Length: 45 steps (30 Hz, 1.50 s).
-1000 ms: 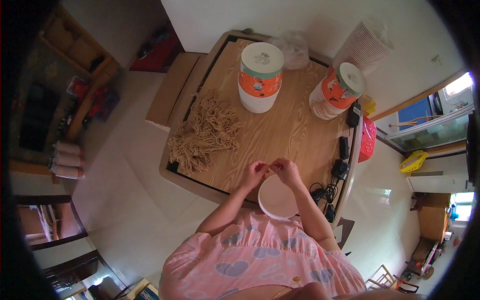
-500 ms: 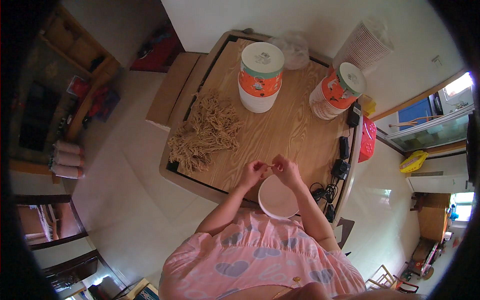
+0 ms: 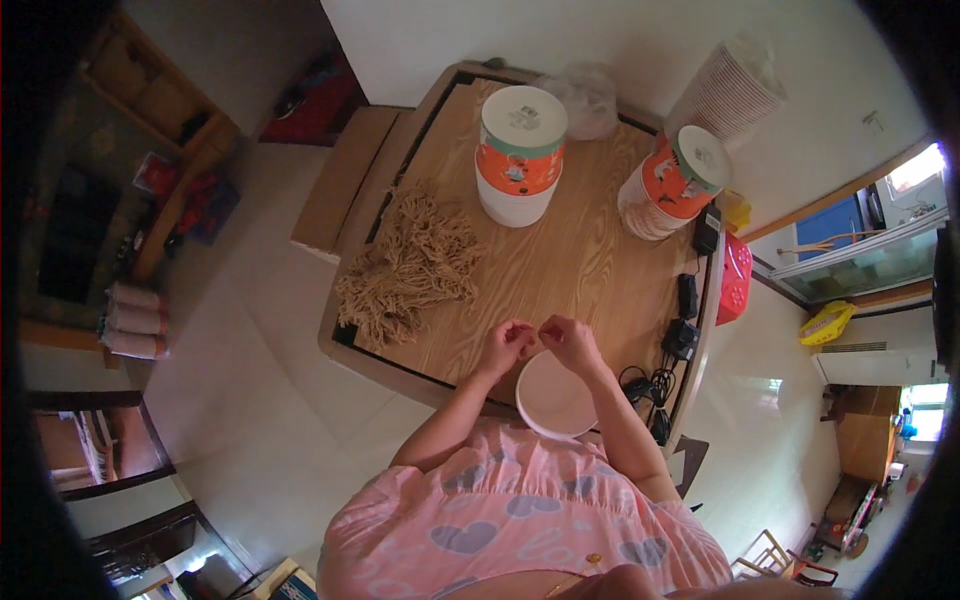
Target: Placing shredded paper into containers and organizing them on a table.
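Observation:
Just over the far rim of a white paper bucket (image 3: 557,396), both my hands meet with fingertips pinched. My left hand (image 3: 508,346) is closed, thumb against fingers. Close on its right, my right hand (image 3: 571,343) is curled in a pinch too; whatever lies between the fingertips is too small to make out. The open bucket rests against my front at the table's near edge. Left of my hands lies a loose heap of tan twisted cords (image 3: 415,270). An upside-down stack of paper buckets (image 3: 521,155) in orange, green and white stands beyond.
Another bucket stack (image 3: 675,185) stands at the table's far right, before a leaning stack of white tubs (image 3: 728,95). Black adapters (image 3: 682,338) and coiled cables (image 3: 655,392) line the right edge. A red basket (image 3: 735,280) sits beside the table, a cardboard box (image 3: 345,185) at its left.
My fingers have shifted slightly, with the right hand a little lower. The thin tan strand seen between the fingertips before no longer shows clearly. The bucket stays in place.

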Each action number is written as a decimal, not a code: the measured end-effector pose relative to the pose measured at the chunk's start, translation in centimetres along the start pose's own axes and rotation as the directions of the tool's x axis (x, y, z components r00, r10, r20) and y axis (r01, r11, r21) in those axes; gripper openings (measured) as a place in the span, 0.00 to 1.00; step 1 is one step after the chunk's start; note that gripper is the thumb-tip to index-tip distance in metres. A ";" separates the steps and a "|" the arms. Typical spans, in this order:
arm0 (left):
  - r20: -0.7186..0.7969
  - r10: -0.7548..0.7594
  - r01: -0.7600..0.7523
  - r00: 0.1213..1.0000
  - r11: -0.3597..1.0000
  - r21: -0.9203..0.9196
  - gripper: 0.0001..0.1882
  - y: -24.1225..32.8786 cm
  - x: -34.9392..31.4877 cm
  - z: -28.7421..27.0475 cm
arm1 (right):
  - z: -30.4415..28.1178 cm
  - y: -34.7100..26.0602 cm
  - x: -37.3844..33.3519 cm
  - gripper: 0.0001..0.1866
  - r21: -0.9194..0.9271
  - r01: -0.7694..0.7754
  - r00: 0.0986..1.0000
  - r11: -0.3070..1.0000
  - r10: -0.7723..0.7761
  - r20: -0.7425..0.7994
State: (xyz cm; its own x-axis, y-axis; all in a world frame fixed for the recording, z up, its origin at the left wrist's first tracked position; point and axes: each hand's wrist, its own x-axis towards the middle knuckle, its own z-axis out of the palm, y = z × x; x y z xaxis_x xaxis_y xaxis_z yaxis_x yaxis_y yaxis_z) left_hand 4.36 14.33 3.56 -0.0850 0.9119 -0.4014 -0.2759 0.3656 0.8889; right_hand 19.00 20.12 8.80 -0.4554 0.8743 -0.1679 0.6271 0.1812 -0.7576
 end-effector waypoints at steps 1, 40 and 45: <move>-0.003 -0.020 0.020 1.000 0.999 -0.038 0.06 -0.1 -0.1 0.0 | 0.0 0.0 0.0 0.08 -0.002 -0.016 1.000 1.000 0.016 -0.004; 0.007 0.138 -0.138 0.990 0.982 0.131 0.07 1.1 -0.8 0.4 | -0.2 1.0 0.1 0.05 0.311 -0.102 0.991 0.945 0.071 0.109; -0.018 0.290 -0.272 0.957 0.915 0.299 0.06 0.4 -0.2 0.2 | -0.2 0.6 -0.1 0.05 0.270 -0.085 0.995 0.959 0.065 0.082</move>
State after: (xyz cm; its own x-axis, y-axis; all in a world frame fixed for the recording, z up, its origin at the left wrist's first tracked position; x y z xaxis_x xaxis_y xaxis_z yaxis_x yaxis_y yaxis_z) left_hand 4.47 14.28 4.02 -0.1789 0.9752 -0.1303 0.0567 0.1424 0.9882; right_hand 19.57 20.21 8.52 -0.4639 0.8445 -0.2677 0.4691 -0.0221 -0.8829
